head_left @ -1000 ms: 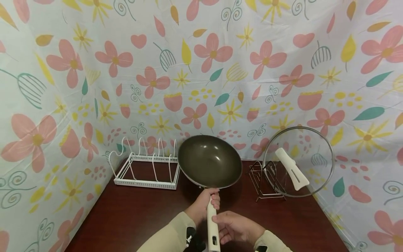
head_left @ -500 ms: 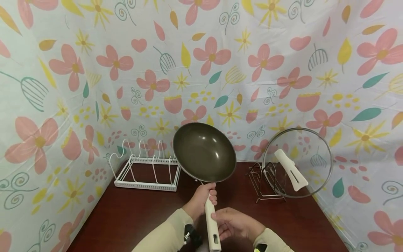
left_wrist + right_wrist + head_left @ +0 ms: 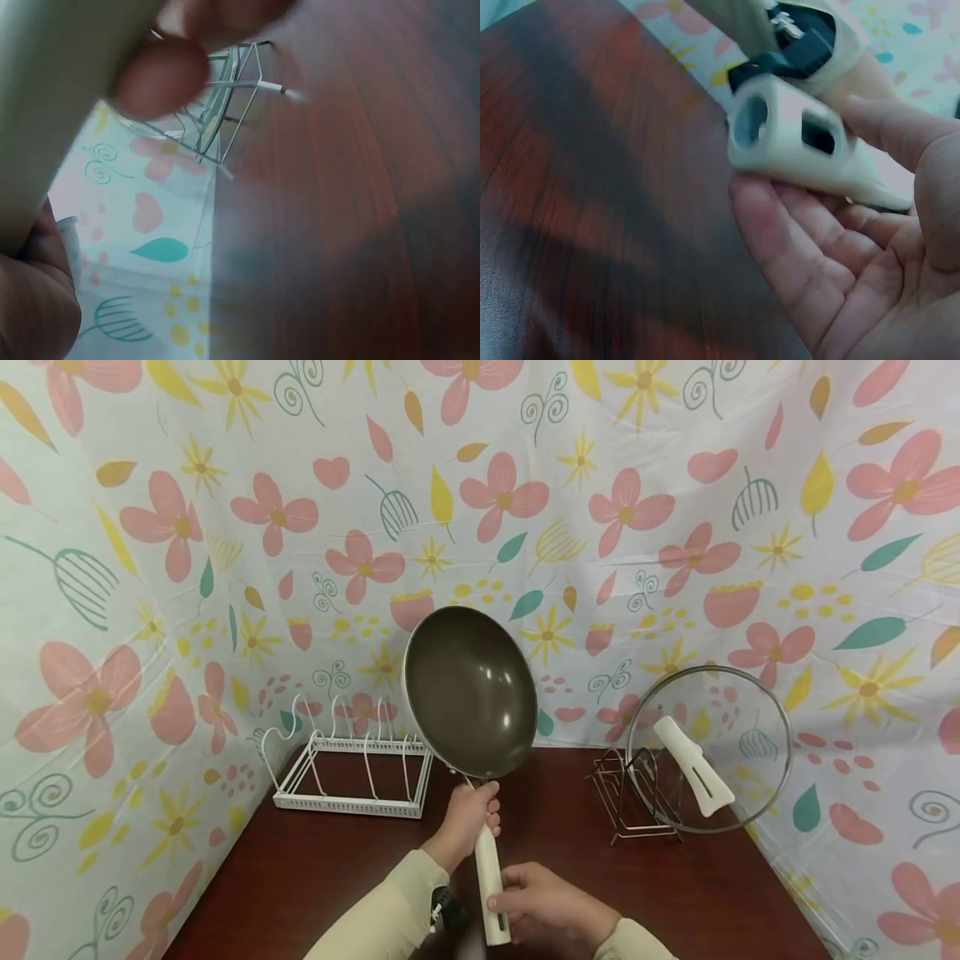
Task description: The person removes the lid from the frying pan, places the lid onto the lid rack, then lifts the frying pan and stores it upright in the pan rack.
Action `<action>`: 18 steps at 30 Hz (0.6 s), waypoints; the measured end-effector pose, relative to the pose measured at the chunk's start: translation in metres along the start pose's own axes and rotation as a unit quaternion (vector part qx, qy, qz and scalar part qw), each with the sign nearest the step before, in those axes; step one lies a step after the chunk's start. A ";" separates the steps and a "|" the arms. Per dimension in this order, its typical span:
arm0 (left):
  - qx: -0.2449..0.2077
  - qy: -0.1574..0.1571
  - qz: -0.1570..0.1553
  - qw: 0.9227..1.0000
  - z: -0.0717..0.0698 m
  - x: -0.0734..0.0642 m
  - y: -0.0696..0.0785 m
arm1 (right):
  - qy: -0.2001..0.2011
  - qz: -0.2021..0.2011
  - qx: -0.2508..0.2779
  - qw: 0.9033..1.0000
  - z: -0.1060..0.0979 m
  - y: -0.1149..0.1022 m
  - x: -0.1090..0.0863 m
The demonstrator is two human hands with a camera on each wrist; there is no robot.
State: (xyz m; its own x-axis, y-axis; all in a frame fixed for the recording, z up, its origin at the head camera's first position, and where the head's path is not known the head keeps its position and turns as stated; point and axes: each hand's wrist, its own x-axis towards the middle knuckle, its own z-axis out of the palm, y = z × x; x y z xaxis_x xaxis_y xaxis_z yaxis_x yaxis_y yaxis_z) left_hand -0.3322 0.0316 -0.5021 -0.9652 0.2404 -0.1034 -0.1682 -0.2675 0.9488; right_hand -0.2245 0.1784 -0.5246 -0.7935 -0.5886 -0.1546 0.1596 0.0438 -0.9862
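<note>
A dark-coated frying pan (image 3: 472, 693) with a long cream handle is raised above the table, tilted so its inside faces me. My left hand (image 3: 465, 822) grips the handle close to the pan's bowl, fingers wrapped round it. At the handle's hollow end, my right hand (image 3: 543, 902) holds it between thumb and fingers. The right wrist view shows the fingers under the handle end (image 3: 780, 135) and the thumb along its side. In the left wrist view the handle (image 3: 52, 112) fills the upper left, blurred by closeness.
A white wire rack (image 3: 348, 806) stands at the back left of the dark red table (image 3: 645, 893). At the back right, a small metal rack (image 3: 622, 810) holds a glass lid (image 3: 750, 735) upright. Flowered cloth (image 3: 555, 568) hangs behind and at both sides.
The pan has risen and moved left, tipping more upright, with my left hand gripping it. My right hand's thumb has come further over the handle's end. Racks and lid stay put.
</note>
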 end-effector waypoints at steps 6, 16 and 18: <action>0.037 0.006 0.041 0.998 -0.004 0.000 0.008 | 0.057 -0.016 -0.052 0.997 0.014 0.003 0.009; 0.111 0.056 0.094 0.988 -0.008 0.001 0.013 | 0.107 -0.055 -0.134 0.984 0.030 0.003 0.020; 0.130 0.065 0.104 0.984 -0.009 0.000 0.014 | 0.113 -0.052 -0.131 0.984 0.032 0.004 0.025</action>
State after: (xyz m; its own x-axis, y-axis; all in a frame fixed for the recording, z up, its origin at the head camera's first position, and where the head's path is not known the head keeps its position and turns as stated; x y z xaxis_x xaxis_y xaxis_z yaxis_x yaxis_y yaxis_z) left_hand -0.3363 0.0188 -0.4912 -0.9936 0.0793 0.0805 0.0769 -0.0472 0.9959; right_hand -0.2244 0.1380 -0.5308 -0.9123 -0.4081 -0.0327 -0.0621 0.2168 -0.9742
